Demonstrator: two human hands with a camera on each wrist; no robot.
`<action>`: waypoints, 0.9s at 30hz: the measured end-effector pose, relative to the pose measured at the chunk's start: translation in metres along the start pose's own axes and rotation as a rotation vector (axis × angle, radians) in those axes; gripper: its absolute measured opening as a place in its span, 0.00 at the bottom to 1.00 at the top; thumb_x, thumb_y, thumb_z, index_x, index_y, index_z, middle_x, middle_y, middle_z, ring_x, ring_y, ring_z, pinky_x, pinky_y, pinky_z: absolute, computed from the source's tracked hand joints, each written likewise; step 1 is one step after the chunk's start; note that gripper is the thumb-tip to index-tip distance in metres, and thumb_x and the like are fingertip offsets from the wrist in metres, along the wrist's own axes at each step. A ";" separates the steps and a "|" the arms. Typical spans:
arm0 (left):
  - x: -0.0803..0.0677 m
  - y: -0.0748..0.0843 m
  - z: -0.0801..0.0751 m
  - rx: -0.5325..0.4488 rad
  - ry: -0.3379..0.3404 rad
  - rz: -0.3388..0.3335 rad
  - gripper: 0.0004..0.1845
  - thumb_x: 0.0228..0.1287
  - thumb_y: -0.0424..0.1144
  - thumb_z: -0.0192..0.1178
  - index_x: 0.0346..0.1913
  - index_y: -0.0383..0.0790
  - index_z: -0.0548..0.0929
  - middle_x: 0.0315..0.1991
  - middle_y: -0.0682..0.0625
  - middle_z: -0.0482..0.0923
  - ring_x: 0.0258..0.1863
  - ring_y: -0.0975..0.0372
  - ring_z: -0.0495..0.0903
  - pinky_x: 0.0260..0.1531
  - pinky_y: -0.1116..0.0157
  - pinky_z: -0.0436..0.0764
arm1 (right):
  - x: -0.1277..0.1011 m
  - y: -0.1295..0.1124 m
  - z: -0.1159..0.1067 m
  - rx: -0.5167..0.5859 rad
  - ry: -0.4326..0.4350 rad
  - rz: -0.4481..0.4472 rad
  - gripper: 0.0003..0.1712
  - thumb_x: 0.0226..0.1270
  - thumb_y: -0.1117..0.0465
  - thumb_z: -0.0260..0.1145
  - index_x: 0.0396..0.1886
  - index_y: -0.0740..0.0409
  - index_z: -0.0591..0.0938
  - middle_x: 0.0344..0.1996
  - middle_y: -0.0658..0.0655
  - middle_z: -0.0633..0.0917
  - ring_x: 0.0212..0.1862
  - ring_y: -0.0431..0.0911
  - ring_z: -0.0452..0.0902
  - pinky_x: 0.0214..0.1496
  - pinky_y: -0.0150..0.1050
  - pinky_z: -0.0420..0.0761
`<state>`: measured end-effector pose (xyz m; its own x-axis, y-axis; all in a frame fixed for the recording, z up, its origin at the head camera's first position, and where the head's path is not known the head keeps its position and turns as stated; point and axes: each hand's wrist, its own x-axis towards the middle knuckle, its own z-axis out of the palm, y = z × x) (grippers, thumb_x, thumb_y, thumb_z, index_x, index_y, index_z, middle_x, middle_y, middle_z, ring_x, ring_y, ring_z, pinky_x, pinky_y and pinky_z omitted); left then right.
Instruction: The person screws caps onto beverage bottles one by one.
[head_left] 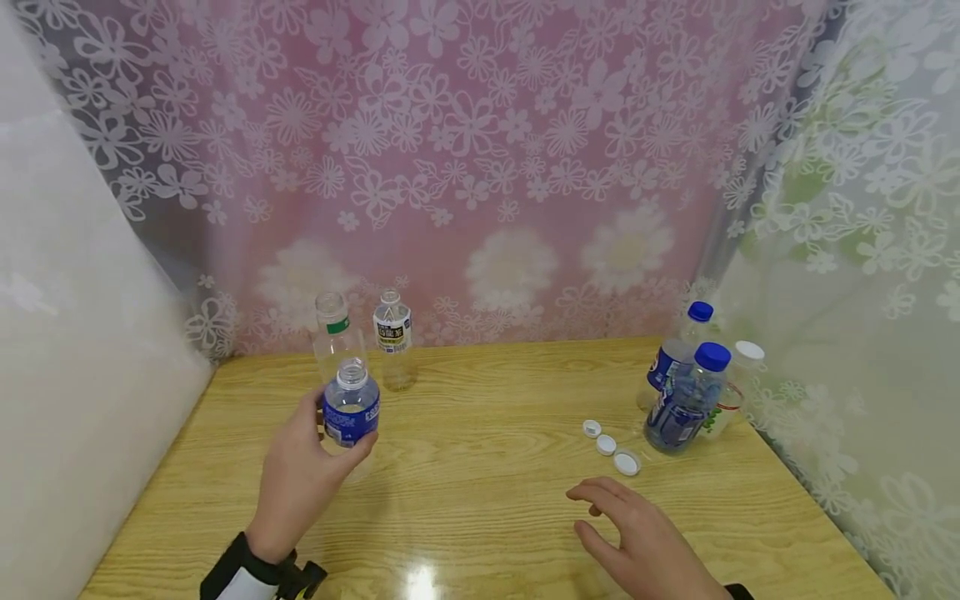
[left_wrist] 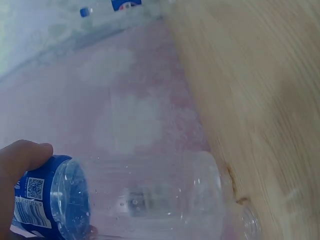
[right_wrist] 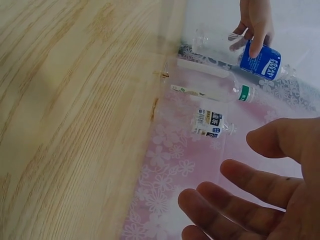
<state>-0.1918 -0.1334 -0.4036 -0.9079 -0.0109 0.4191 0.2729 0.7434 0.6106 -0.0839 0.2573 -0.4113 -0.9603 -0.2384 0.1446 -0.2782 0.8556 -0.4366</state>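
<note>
My left hand (head_left: 318, 450) grips an uncapped clear bottle with a blue label (head_left: 351, 414), upright over the left part of the wooden table (head_left: 480, 500). Fingers and thumb wrap round the label. The left wrist view shows the bottle (left_wrist: 140, 200) from close up, with my thumb (left_wrist: 22, 157) on the label. I cannot tell whether its base touches the table. My right hand (head_left: 626, 521) hovers open, fingers spread, low over the table's front right. Three white caps (head_left: 606, 444) lie just beyond its fingertips. The right wrist view shows those spread fingers (right_wrist: 235, 200) and the held bottle (right_wrist: 240, 52) farther off.
Two more uncapped clear bottles (head_left: 333, 333) (head_left: 393, 337) stand at the back left, behind the held one. Three capped bottles stand at the right edge: two with blue caps (head_left: 686, 400) (head_left: 678, 350) and one with a white cap (head_left: 737, 385). Flowered curtains close the back and right.
</note>
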 end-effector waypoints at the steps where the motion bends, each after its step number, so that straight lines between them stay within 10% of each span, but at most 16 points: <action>1: -0.003 0.003 0.001 0.000 -0.013 0.012 0.48 0.53 0.57 0.75 0.71 0.35 0.68 0.54 0.41 0.82 0.43 0.53 0.83 0.36 0.58 0.79 | 0.000 0.001 0.000 -0.001 -0.001 0.002 0.15 0.71 0.48 0.67 0.55 0.39 0.81 0.51 0.40 0.82 0.42 0.31 0.77 0.39 0.34 0.80; 27: -0.054 0.058 0.019 0.007 -0.226 -0.010 0.48 0.43 0.66 0.77 0.67 0.47 0.73 0.53 0.55 0.82 0.48 0.65 0.81 0.36 0.65 0.79 | 0.014 0.018 -0.007 -0.101 0.058 0.100 0.15 0.67 0.56 0.70 0.52 0.41 0.83 0.51 0.43 0.83 0.50 0.40 0.81 0.48 0.40 0.81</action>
<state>-0.1335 -0.0775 -0.4036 -0.9588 0.1314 0.2518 0.2625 0.7486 0.6089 -0.1024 0.2723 -0.4109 -0.9797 -0.1252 0.1567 -0.1747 0.9165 -0.3599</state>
